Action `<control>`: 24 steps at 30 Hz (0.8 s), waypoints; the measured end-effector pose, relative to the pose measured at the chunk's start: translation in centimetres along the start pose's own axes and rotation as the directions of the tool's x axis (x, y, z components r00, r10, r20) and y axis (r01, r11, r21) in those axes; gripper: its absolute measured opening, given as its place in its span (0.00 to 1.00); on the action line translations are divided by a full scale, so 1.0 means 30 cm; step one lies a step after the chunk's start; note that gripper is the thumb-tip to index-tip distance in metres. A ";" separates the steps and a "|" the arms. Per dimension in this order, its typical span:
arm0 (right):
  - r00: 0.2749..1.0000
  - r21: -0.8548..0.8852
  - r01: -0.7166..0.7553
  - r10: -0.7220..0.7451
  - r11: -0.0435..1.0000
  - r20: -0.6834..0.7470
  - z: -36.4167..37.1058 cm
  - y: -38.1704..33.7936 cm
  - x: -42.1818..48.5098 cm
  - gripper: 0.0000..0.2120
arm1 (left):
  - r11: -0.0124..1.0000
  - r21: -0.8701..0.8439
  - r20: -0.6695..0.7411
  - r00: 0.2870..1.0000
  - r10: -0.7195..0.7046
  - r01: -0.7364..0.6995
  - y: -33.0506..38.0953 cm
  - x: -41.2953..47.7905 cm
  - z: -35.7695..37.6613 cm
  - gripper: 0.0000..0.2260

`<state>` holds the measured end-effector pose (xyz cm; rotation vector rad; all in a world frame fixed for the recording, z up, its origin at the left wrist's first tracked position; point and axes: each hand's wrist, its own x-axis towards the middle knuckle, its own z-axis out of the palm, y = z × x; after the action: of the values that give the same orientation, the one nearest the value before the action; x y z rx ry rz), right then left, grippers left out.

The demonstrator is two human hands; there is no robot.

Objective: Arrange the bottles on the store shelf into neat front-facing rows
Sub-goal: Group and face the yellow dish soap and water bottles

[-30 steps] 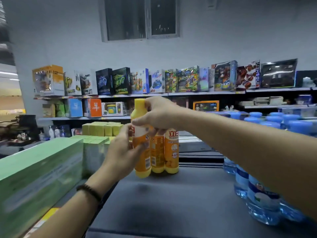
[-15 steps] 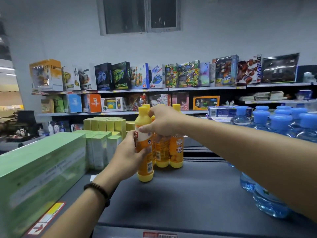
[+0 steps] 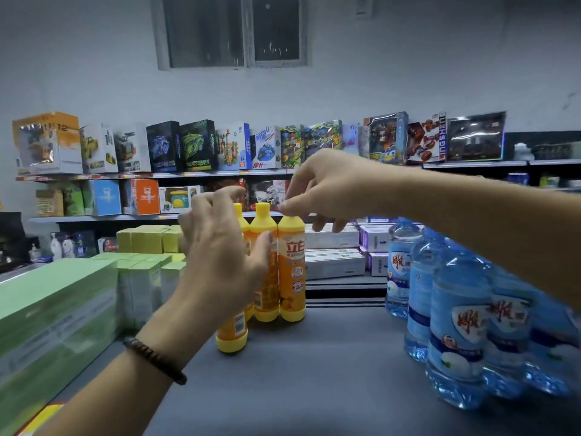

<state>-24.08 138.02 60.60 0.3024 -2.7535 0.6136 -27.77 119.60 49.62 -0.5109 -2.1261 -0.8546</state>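
Squaring the front bottle [image 3: 232, 336] with its row [image 3: 291, 265], I use light touches, left hand [image 3: 220, 262] spread, right hand [image 3: 327, 184] loosely curled, both empty.

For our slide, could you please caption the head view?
Shelf tidying: left hand beside, right hand above a cluster of yellow bottles on a grey shelf, between green boxes and water bottles.
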 end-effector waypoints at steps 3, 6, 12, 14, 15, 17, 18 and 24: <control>0.996 -0.019 -0.035 0.033 0.999 -0.086 -0.133 0.066 -0.063 0.11 | 0.977 0.010 0.054 0.976 0.211 -0.212 0.142 0.067 0.012 0.22; 0.984 -0.024 -0.085 0.080 0.996 -0.161 -0.271 0.156 -0.134 0.11 | 0.936 -0.074 0.153 0.923 0.353 -0.345 0.306 0.126 0.063 0.17; 0.942 -0.070 -0.196 0.168 0.978 -0.289 -0.574 0.381 -0.324 0.11 | 0.844 -0.279 0.227 0.823 0.521 -0.457 0.708 0.201 0.214 0.09; 0.919 -0.107 -0.259 0.211 0.960 -0.333 -0.667 0.478 -0.387 0.10 | 0.821 -0.343 0.263 0.793 0.550 -0.456 0.850 0.225 0.270 0.07; 0.906 -0.120 -0.295 0.238 0.948 -0.351 -0.711 0.532 -0.418 0.10 | 0.814 -0.375 0.288 0.779 0.557 -0.443 0.919 0.236 0.298 0.07; 0.880 -0.157 -0.369 0.290 0.916 -0.376 -0.790 0.640 -0.481 0.11 | 0.812 -0.387 0.346 0.747 0.568 -0.438 1.048 0.255 0.363 0.07; 0.869 -0.188 -0.399 0.305 0.897 -0.389 -0.823 0.693 -0.511 0.11 | 0.811 -0.382 0.377 0.727 0.574 -0.443 1.108 0.263 0.397 0.07; 0.888 -0.492 -0.444 0.295 0.749 -0.352 -0.916 0.992 -0.665 0.11 | 0.786 -0.305 0.511 0.604 0.612 -0.538 1.402 0.266 0.606 0.12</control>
<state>-6.67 179.30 66.33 -0.4493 -2.5939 -0.1074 -16.99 162.41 64.25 -1.6189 -2.1996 -0.4616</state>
